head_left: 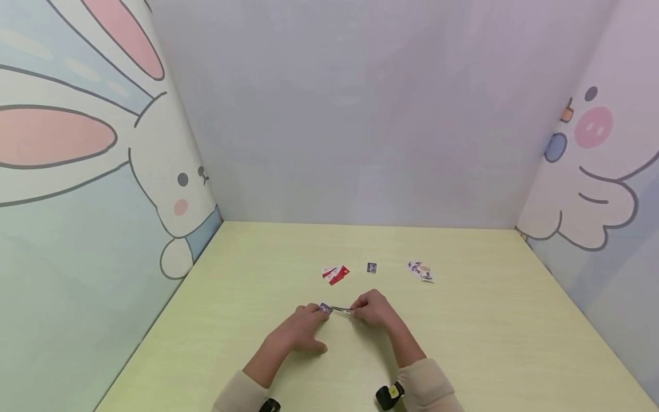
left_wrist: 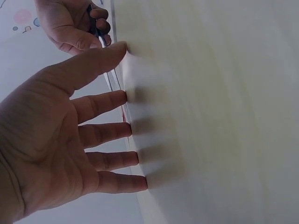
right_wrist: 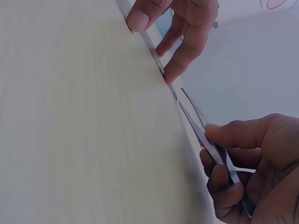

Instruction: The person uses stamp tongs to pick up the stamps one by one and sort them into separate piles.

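My right hand [head_left: 374, 309] grips a pair of metal tweezers [right_wrist: 210, 144] between thumb and fingers. The two tips stand apart and point toward the left hand. One tip lies low, close to the tabletop. A small dark-patterned card [head_left: 325, 308] lies on the table just beyond the tweezer tips, partly covered by the fingertips of my left hand [head_left: 304, 329]. In the left wrist view the left fingers [left_wrist: 110, 159] are straight and spread, with their tips on the table. The card's far side is hidden by those fingers.
Past the hands lie a few red and white cards [head_left: 337, 276], a single small dark card [head_left: 372, 268], and some white cards with dark figures [head_left: 427, 274] to the right. Walls with cartoon animals [head_left: 175, 189] border the pale yellow table [head_left: 489, 320].
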`<state>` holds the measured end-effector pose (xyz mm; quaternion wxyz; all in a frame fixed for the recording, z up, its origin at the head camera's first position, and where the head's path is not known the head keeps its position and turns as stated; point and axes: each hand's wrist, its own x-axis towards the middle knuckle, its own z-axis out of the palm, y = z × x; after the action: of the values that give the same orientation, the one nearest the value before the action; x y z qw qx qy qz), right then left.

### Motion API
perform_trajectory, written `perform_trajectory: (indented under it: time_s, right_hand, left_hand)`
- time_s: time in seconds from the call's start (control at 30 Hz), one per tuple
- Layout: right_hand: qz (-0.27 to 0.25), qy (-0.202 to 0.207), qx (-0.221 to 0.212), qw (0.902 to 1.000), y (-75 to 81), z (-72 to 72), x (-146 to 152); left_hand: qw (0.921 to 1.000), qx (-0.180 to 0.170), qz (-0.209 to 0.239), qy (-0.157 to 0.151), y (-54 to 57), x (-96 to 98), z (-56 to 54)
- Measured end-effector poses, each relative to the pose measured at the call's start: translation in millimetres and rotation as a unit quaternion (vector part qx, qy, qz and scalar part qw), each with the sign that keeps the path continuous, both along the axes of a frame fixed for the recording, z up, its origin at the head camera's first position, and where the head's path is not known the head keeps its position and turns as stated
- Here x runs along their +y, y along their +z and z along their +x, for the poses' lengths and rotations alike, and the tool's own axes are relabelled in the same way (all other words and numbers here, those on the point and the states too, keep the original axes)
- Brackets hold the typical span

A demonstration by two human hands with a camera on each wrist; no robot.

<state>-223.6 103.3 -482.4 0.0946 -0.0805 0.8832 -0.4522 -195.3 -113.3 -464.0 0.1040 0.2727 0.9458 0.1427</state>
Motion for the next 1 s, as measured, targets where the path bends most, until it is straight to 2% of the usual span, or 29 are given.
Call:
perform_trajectory:
  time_s: [0.53,0.77,1.0]
  right_hand:
    - [0.005,0.02,-0.01,0.9997,4.1,-10.7,-3]
    - [0.0,0.004,-0.017,0.9999,4.6,-5.7,2]
    - [-0.013,-0.013,-0.002,0.9998,7.1,-1.0,11]
  left_hand:
    - [0.9995,0.004,0.015,-0.029,-0.3,-9.5,-5.9]
    - [0.9996,0.003,0.027,-0.009,1.8,-6.4,-0.4]
    - [0.9991,0.036,0.022,0.002,4.5,-1.7,3.8]
